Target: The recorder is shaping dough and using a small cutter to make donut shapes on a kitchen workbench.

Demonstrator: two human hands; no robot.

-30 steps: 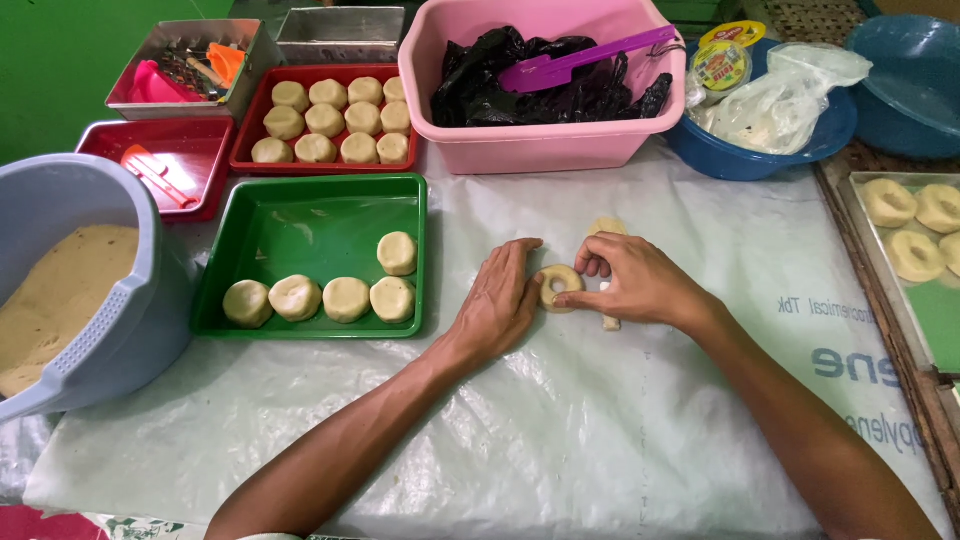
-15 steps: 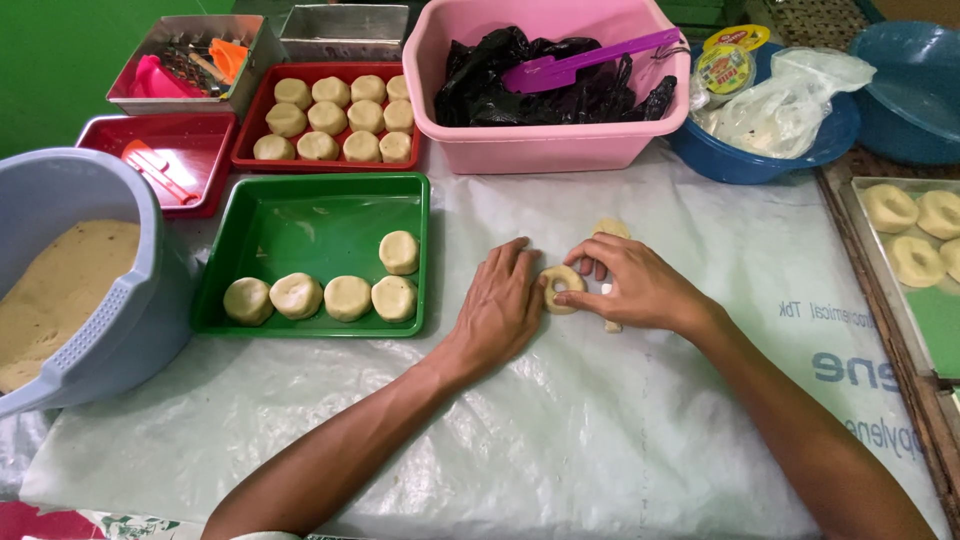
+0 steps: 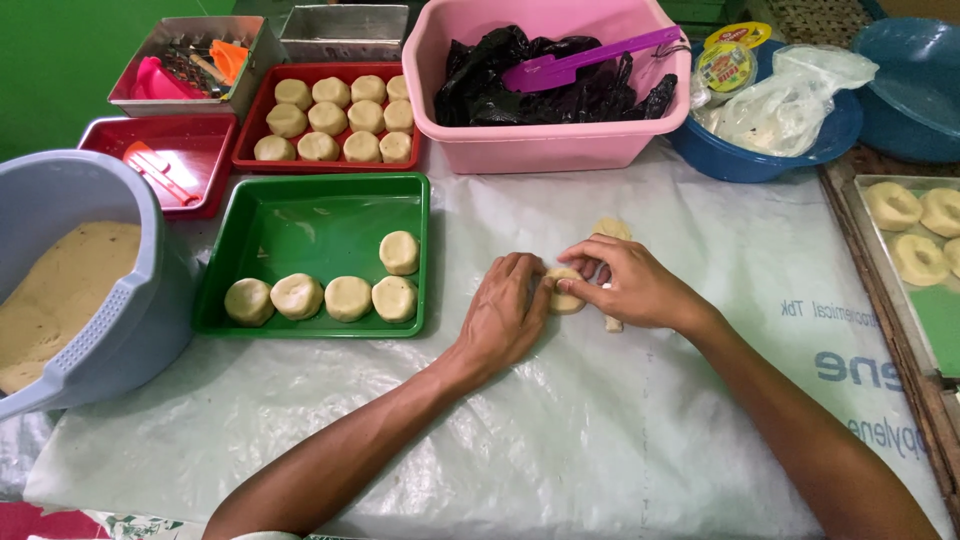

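Observation:
A small round piece of pale dough (image 3: 565, 291) lies on the white plastic sheet (image 3: 560, 430), pressed between my two hands. My left hand (image 3: 505, 312) cups its left side with the fingers bent around it. My right hand (image 3: 625, 282) pinches its right side and top. More dough shows by my right hand, a scrap (image 3: 611, 229) beyond it and a bit below it. Left of my hands, a green tray (image 3: 300, 215) holds several round dough pieces (image 3: 347, 297).
A red tray (image 3: 248, 152) of dough rounds, a red tray with a scraper (image 3: 152, 170) and metal tins stand at the back left. A grey bucket of dough (image 3: 75, 290) is at the left. A pink tub (image 3: 545, 150), blue bowls (image 3: 745, 160) and ring-shaped dough (image 3: 915, 230) lie right.
Both hands have stayed on the dough piece; the fingers have shifted slightly around it. Nothing else has moved.

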